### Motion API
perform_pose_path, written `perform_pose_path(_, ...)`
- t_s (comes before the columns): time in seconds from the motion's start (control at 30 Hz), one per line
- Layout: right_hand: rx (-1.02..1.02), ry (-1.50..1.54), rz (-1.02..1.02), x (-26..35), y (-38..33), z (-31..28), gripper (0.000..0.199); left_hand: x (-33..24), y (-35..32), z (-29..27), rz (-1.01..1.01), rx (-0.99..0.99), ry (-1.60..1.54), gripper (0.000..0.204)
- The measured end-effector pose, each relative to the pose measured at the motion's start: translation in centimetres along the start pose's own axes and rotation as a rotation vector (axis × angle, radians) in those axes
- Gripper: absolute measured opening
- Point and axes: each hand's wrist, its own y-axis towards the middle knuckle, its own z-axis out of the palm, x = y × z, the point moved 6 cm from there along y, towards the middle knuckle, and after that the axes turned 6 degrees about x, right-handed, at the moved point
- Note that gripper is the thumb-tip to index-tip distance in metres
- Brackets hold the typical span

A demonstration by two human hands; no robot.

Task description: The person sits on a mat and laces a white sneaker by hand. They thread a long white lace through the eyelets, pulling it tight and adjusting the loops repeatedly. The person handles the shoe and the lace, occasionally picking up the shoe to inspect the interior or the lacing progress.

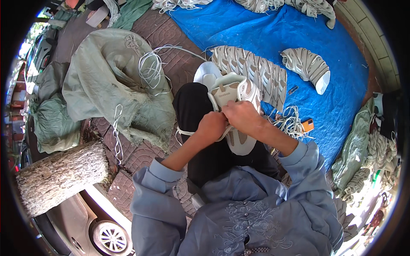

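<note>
A white and beige sneaker [244, 145] lies across my black-clad lap, its heel opening away from me and its rounded toe nearest me. Over its middle both hands meet, fingertips almost touching. My left hand [212, 127] is closed at the shoe's left edge. Bent fingers of my right hand [242, 114] pinch at its middle, beside the tongue. Whatever thin thing the fingertips hold is hidden. A white strap [185, 132] runs round my left knee and passes behind my left hand toward the shoe. Beyond the heel shows a pale, rounded shoe part [207, 73].
A blue tarp [341, 115] carries rows of overlapping shoe uppers [252, 70], another stack [305, 68], bundled white laces [290, 121] and a small orange box [307, 125]. On the left lie a grey-green sack [98, 77], loose white cord [151, 70] and a log [64, 175]; a car [81, 226] stands nearby.
</note>
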Motion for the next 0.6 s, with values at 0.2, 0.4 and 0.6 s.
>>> perform_pose_path(0.2,-0.075,0.668,0.042,-3.6,-1.6,-0.4,0.011,0.2,-0.9,-0.8,-0.245,-0.001,-0.401,0.013)
perform_pose_path(0.4,0.084,1.256,0.454,-7.0,-5.3,0.6,0.011,-1.8,-0.5,-2.0,-0.119,-0.146,-0.003,0.017)
perform_pose_path(0.6,-0.225,0.700,0.136,-6.8,-6.7,-0.5,0.012,-2.8,-1.9,-3.9,0.044,-0.600,0.009,0.011)
